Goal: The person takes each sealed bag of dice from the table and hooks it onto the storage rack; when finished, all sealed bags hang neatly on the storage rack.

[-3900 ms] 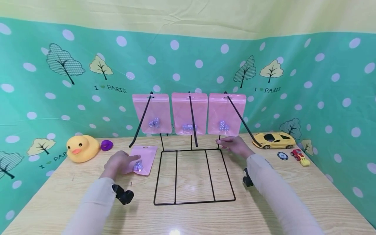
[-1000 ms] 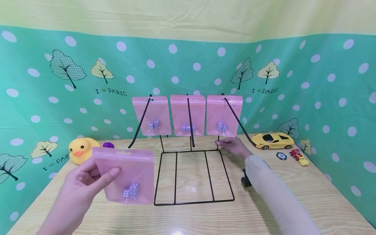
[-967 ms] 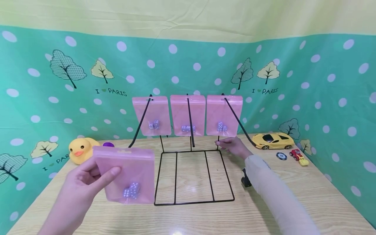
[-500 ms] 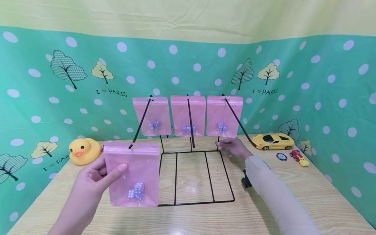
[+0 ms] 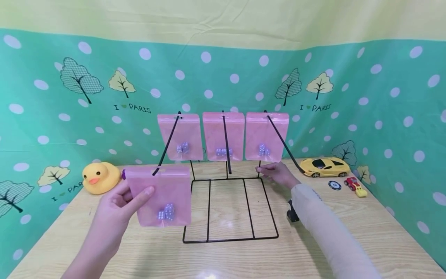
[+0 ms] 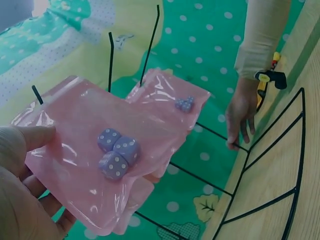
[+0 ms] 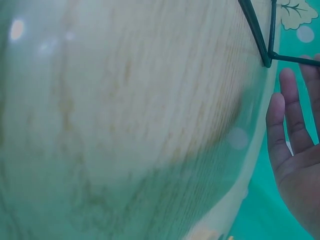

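Observation:
My left hand (image 5: 116, 207) pinches a pink zip pouch (image 5: 146, 221) by its left side, thumb in front and fingers behind. Several purple dice (image 6: 120, 152) with white dots lie inside the pouch. At the pouch's top edge, the tip of the left prong (image 6: 37, 94) sticks out in front of the film in the left wrist view. Three similar pouches hang at the back of the black wire rack (image 5: 230, 241), including the middle pouch (image 5: 212, 135). With its fingertips, my right hand (image 5: 278, 173) pinches the rack's right upright low down; its other fingers are extended (image 7: 295, 115).
A yellow rubber duck (image 5: 101, 179) stands at the back left, beside a purple object mostly hidden behind the held pouch. On the right are a yellow toy car (image 5: 325, 167), a round chip (image 5: 335, 185) and a small red-and-yellow toy vehicle (image 5: 355, 186). A dotted green curtain backs the table.
My left hand has lifted the pouch off the table, then brought it rightward and slightly up to the left prong, whose tip now shows in front. The right hand stays at the upright.

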Demonstrator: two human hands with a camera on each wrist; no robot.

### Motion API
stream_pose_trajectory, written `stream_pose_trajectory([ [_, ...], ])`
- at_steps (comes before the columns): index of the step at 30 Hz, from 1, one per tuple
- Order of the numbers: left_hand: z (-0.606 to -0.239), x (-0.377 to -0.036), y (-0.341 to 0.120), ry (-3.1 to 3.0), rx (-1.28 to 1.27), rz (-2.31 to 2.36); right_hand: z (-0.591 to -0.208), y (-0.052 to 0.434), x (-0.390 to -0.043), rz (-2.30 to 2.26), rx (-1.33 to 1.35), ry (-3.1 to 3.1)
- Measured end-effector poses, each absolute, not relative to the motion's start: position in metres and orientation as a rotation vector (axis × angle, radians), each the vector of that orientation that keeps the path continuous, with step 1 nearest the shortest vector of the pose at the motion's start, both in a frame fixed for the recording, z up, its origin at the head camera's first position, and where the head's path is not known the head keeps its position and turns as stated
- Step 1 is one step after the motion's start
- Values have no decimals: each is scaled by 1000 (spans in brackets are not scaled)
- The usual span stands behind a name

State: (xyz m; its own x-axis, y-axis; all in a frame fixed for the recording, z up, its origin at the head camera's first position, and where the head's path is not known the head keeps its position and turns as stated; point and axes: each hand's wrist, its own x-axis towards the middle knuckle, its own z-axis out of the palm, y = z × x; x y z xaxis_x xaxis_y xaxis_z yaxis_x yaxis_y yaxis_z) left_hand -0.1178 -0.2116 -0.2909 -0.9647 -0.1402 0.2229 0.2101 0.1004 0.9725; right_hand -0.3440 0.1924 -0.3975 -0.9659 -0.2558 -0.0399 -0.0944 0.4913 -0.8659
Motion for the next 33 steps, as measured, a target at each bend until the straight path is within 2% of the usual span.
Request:
stream_pose_trajectory([
  [20, -274, -163, -205, -2224, -54, -1855, -400, 190, -346, -1485, -305, 2572],
  [33, -277, -194, -195, -2071, 23, -1904, -399, 192, -347, -1437, -284, 2613],
])
